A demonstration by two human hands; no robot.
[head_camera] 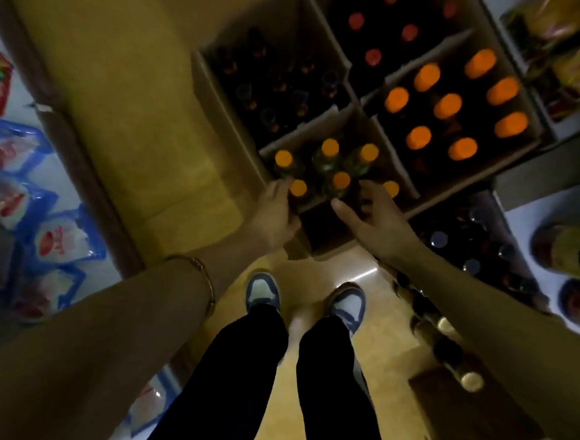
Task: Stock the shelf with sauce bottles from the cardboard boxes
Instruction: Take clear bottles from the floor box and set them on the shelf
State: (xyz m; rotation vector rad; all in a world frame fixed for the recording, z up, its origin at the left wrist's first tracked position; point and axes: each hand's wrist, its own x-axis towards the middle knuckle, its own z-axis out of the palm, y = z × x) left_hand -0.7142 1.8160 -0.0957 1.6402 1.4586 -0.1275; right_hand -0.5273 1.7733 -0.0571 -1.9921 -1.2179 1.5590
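Two hands reach down into the nearest cardboard box (pixel 401 179): the left hand (pixel 277 215) curls against the upright orange-capped bottle (pixel 298 188) at its near-left corner, while the right hand (pixel 378 219), fingers spread, hovers just beside the bottles along its near edge.

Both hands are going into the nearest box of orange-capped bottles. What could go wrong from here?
1. The orange-capped bottles stand packed together in the nearest box; lifting one may tip or knock its neighbours.
2. The left hand and right hand are both open, with no firm grip yet; a hasty grab at a cap could slip.
3. More bottles stand on the floor close to the right shoe; a step that way might topple them.
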